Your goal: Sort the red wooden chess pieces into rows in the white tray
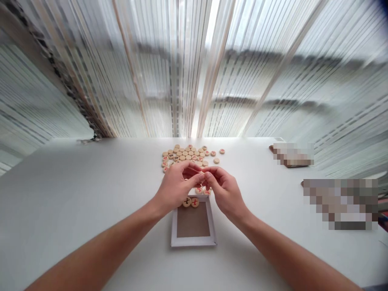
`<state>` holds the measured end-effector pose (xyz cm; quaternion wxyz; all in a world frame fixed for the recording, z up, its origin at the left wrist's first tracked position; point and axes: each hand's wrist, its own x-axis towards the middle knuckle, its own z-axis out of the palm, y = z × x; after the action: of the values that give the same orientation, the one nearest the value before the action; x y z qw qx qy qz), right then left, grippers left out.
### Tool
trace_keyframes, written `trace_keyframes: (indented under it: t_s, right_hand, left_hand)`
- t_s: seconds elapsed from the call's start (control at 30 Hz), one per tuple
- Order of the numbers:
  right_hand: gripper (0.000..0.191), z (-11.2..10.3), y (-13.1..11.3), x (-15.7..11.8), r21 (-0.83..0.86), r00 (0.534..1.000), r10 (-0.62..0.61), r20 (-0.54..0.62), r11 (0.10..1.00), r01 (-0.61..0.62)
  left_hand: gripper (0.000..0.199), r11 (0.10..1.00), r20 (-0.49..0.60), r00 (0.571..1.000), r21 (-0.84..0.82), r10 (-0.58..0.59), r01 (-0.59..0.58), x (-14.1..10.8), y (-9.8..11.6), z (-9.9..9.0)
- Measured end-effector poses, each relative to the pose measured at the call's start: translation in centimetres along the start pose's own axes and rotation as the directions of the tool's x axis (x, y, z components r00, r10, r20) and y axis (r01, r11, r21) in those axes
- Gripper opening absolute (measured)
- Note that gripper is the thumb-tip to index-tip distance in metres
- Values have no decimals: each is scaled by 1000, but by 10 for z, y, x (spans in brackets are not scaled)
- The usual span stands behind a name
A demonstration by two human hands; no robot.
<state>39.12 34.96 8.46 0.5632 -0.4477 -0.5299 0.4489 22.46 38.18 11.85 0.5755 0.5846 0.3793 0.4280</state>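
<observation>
My left hand (174, 186) and my right hand (226, 192) meet above the far end of a shallow white box (194, 242). Their fingertips pinch together on a small pale xiangqi piece (203, 173), mostly hidden by the fingers. Inside the box, along its far wall, lie a piece with a black character (186, 201) and one with a red character (195, 202); my left hand partly covers this row. Just past that wall, under my hands, are pieces with red characters (207, 192). The box has a bare brown bottom.
A spread of round wooden xiangqi pieces (188, 153), some face up, lies beyond my hands on the white table (91, 194). One piece (222, 151) sits apart at its right. Two blurred-out items (295, 155) lie on the right side. Striped curtains (194, 81) hang behind.
</observation>
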Motion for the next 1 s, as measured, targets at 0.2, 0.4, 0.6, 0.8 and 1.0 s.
trace_keyframes:
  t_s: [0.2, 0.4, 0.6, 0.8, 1.0]
  right_hand:
    - [34, 12, -2, 3, -19, 978, 5, 209, 1000, -1]
    - [34, 17, 3, 12, 14, 974, 9, 228, 1000, -12]
    - [27, 9, 4, 18, 62, 978, 73, 196, 994, -87]
    - [26, 5, 2, 19, 217, 962, 222, 157, 943, -253]
    - [17, 2, 2, 16, 226, 962, 204, 184, 943, -243]
  left_hand:
    - [43, 985, -233, 971, -173, -55, 15, -20, -14, -16]
    - [35, 982, -275, 961, -186, -14, -39, -17, -23, -19]
    - [26, 991, -264, 964, -127, 15, -50, -12, -29, -17]
    - [24, 982, -135, 991, -188, 7, -33, -14, -32, -18]
    - [12, 992, -92, 990, -54, 108, -113, -14, -34, -23]
